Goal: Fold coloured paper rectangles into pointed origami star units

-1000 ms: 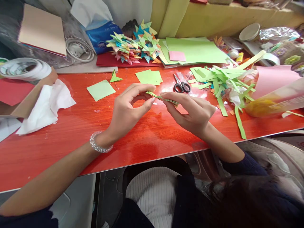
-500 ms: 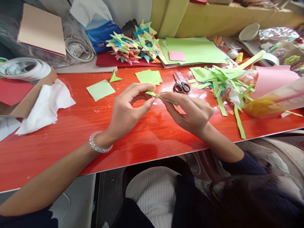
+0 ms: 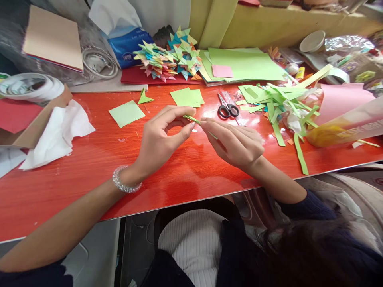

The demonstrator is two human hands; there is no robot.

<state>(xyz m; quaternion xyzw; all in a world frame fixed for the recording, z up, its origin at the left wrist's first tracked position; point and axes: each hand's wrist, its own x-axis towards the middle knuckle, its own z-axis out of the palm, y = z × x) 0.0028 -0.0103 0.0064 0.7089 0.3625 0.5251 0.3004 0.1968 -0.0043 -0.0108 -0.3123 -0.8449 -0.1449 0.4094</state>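
Note:
A thin folded piece of green paper [image 3: 191, 118] is held edge-on above the red table [image 3: 167, 167]. My left hand [image 3: 166, 137] pinches its left end between thumb and fingertips. At the other end, my right hand [image 3: 235, 141] has its fingers closed round the paper and hides much of it. Beyond my hands lie light green paper squares [image 3: 187, 97]. A pale green square [image 3: 127, 113] and a small folded green piece [image 3: 145, 97] rest to the left. Black-handled scissors [image 3: 228, 110] lie behind my right hand.
Colourful folded-paper rings [image 3: 157, 59] and green sheets [image 3: 245, 63] stand along the back. Green paper strips [image 3: 278, 103] and a pink roll [image 3: 341, 101] are at the right. Tape rolls [image 3: 32, 89], crumpled tissue [image 3: 58, 135] and a box occupy the left.
My right hand has turned slightly and its fingers now cover more of the folded green paper. My left hand has hardly moved.

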